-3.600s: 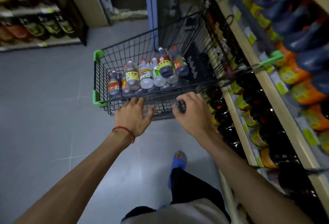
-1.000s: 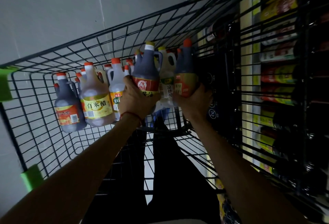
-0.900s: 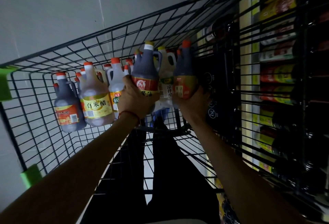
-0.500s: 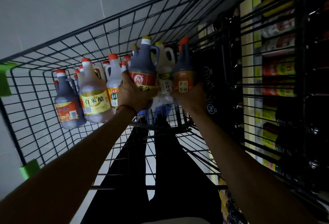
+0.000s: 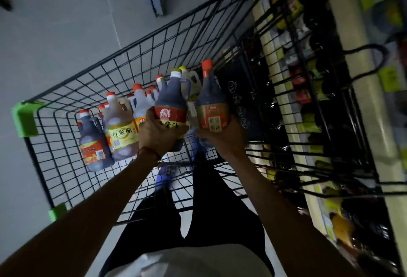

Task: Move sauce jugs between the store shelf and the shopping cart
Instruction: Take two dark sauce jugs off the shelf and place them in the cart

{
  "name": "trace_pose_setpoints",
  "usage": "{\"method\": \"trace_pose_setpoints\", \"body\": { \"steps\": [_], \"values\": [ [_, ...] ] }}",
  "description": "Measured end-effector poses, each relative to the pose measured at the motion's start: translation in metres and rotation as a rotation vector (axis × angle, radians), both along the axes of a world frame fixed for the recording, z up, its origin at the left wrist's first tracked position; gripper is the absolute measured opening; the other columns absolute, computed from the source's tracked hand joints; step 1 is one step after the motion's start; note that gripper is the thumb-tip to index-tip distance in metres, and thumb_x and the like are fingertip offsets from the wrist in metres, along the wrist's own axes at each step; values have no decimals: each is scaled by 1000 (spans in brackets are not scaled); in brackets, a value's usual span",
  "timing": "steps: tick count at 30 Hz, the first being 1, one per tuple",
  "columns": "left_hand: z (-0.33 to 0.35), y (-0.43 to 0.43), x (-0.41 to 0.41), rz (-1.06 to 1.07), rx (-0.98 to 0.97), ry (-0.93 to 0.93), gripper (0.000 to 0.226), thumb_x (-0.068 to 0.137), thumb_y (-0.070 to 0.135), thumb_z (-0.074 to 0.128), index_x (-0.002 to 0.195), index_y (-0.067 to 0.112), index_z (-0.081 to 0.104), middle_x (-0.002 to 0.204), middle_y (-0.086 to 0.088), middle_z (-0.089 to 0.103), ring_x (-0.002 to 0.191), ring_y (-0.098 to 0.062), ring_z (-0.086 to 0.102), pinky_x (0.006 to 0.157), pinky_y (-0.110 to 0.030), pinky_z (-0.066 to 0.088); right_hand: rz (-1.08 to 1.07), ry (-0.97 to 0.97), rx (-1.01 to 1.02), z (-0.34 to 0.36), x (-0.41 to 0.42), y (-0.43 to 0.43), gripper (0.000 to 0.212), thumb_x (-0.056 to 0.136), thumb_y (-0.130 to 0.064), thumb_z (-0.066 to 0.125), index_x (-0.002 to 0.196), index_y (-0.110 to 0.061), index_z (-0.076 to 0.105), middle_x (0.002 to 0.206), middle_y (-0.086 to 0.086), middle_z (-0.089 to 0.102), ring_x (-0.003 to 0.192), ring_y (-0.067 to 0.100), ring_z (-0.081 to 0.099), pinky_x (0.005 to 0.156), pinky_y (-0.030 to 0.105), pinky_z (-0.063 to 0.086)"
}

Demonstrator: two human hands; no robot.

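I look straight down into the black wire shopping cart (image 5: pixel 66 162). My left hand (image 5: pixel 157 134) grips a dark soy sauce jug with a red label and white cap (image 5: pixel 172 100). My right hand (image 5: pixel 222 137) grips a dark jug with an orange-red label and red cap (image 5: pixel 210 100). Both jugs are upright and lifted above the cart floor. Several more jugs stand in the cart to the left, among them a yellow-labelled vinegar jug (image 5: pixel 120 129) and a dark jug with an orange label (image 5: pixel 92 142). A pale jug (image 5: pixel 193 83) stands behind the held pair.
The store shelf (image 5: pixel 363 105) with dark bottles and yellow price tags runs along the right, close against the cart's side. Green plastic corners (image 5: pixel 25 118) mark the cart's left edge. Grey floor lies to the left. My legs show under the cart.
Both hands have lifted their jugs a little higher and closer to me. My view has shifted, with the shelf on the right now blurred. The other jugs have stayed put.
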State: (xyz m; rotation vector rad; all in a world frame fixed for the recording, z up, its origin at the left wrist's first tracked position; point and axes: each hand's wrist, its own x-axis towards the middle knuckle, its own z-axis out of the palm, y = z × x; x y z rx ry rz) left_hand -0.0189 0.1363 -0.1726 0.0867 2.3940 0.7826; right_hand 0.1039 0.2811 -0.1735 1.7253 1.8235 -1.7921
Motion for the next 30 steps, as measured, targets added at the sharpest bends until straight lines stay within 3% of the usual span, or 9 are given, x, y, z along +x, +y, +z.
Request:
{"method": "trace_pose_setpoints", "body": {
  "steps": [5, 8, 10, 13, 16, 20, 22, 27, 30],
  "values": [
    [39, -17, 13, -88, 131, 45, 112, 39, 79, 70, 133, 22, 49, 116, -4, 69, 102, -31, 66, 90, -49, 56, -128, 82, 90, 47, 25, -34, 83, 43, -26, 99, 116, -13, 61, 96, 4, 74, 81, 15, 75, 67, 34, 61],
    [66, -29, 23, -173, 241, 72, 110, 40, 78, 69, 132, 19, 53, 114, -6, 71, 99, -31, 67, 88, -44, 56, -238, 156, 160, 81, 48, -60, 67, 61, -1, 96, 115, -10, 58, 88, 1, 71, 64, -1, 68, 57, 21, 54],
    [85, -38, 33, -258, 319, 104, 107, 44, 75, 72, 132, 16, 54, 111, -6, 71, 95, -28, 66, 82, -34, 51, -317, 212, 202, 104, 64, -82, 64, 64, 2, 94, 114, -13, 57, 86, -1, 70, 61, -2, 66, 57, 22, 53],
    [111, -48, 51, -356, 374, 139, 101, 54, 60, 90, 137, 16, 52, 113, -8, 70, 95, -30, 66, 78, -30, 44, -437, 278, 273, 133, 92, -114, 67, 64, -2, 96, 115, -18, 56, 91, -2, 71, 66, -1, 68, 58, 19, 55],
    [133, -54, 79, -456, 451, 137, 105, 47, 69, 77, 136, 18, 52, 103, -1, 68, 85, -26, 64, 76, -32, 47, -536, 292, 320, 162, 129, -143, 71, 62, -9, 99, 115, -23, 55, 95, -7, 71, 73, -1, 70, 62, 21, 56],
    [155, -55, 128, -604, 494, 131, 91, 49, 60, 87, 125, 22, 55, 101, -1, 70, 86, -28, 68, 73, -30, 47, -638, 264, 382, 190, 187, -174, 79, 60, -22, 102, 121, -20, 53, 102, -7, 70, 85, 7, 70, 72, 28, 59],
    [163, -56, 158, -666, 526, 109, 96, 42, 69, 82, 123, 25, 55, 100, 2, 70, 84, -23, 68, 72, -32, 52, -686, 263, 401, 200, 220, -188, 83, 59, -25, 102, 125, -19, 51, 105, -6, 69, 88, 7, 70, 70, 22, 58],
    [175, -60, 248, -858, 557, 53, 95, 54, 41, 99, 134, 29, 49, 95, 19, 63, 81, -1, 63, 68, -23, 51, -844, 255, 442, 210, 315, -221, 86, 61, -21, 101, 129, -21, 48, 108, -9, 66, 91, 7, 68, 67, 15, 56],
    [175, -65, 307, -963, 565, 41, 92, 54, 43, 97, 131, 35, 49, 99, 16, 68, 83, -6, 69, 72, -31, 58, -963, 283, 443, 214, 376, -239, 84, 62, -18, 99, 129, -17, 49, 106, -6, 66, 88, 7, 68, 63, 14, 55]
  ]
}}
